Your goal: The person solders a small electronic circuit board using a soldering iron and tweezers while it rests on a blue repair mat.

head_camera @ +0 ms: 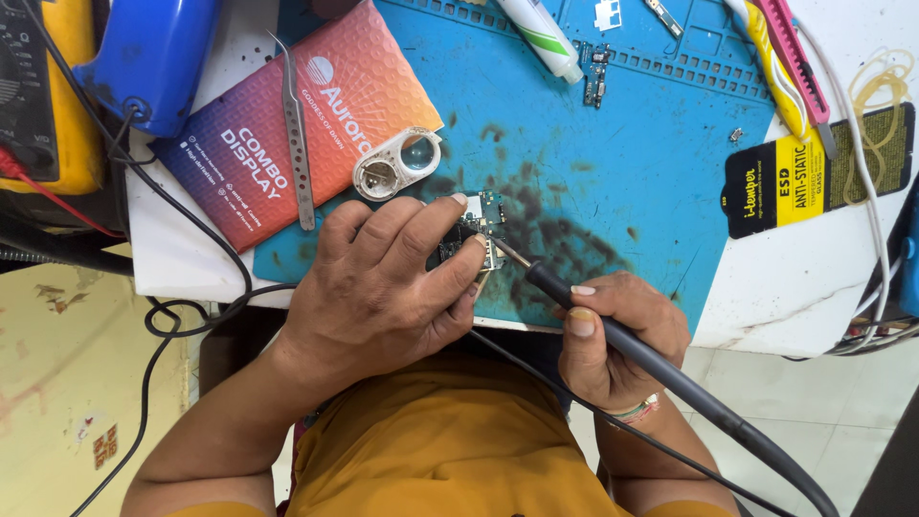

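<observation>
open room: bare blue mat (613,153) right of the circuit board (479,230)
blockers: loupe (397,165), tweezers (298,134) crowding the left

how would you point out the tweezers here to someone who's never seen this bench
Start at the blue work mat, then go to the orange and purple box overlapping its left edge. The tweezers lie on that box: thin, silver, pointed, unlike the round white magnifier beside them.

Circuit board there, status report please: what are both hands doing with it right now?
Left hand pinching small circuit board on the blue mat. Right hand gripping soldering iron, tip at board's edge. Tweezers and loupe beside, not blocking.
</observation>
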